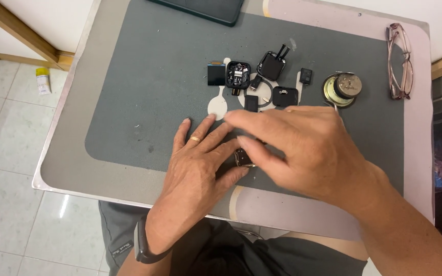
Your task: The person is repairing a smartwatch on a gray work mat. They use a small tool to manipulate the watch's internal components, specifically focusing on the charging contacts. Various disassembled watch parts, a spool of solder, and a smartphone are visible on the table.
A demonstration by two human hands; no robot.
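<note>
My left hand (pixel 198 163) lies flat on the grey work mat (pixel 144 92), a ring on one finger and a black band on the wrist. Its thumb and forefinger rest against a small square metal-framed case (pixel 242 158). My right hand (pixel 303 148) reaches across from the right, fingers over the same case, blurred by motion. Whether the right fingers grip it is unclear. Beyond the hands lie small black square parts: an open case with circuitry (pixel 238 74), a dark screen (pixel 216 73), another case (pixel 271 65) and smaller pieces.
A round metal speaker-like part (pixel 342 88) sits right of the parts. Eyeglasses (pixel 400 61) lie at the far right of the table. A dark flat device (pixel 205 9) lies at the mat's far edge. A white round sticker (pixel 218 106) lies near my fingertips. Tiled floor lies left.
</note>
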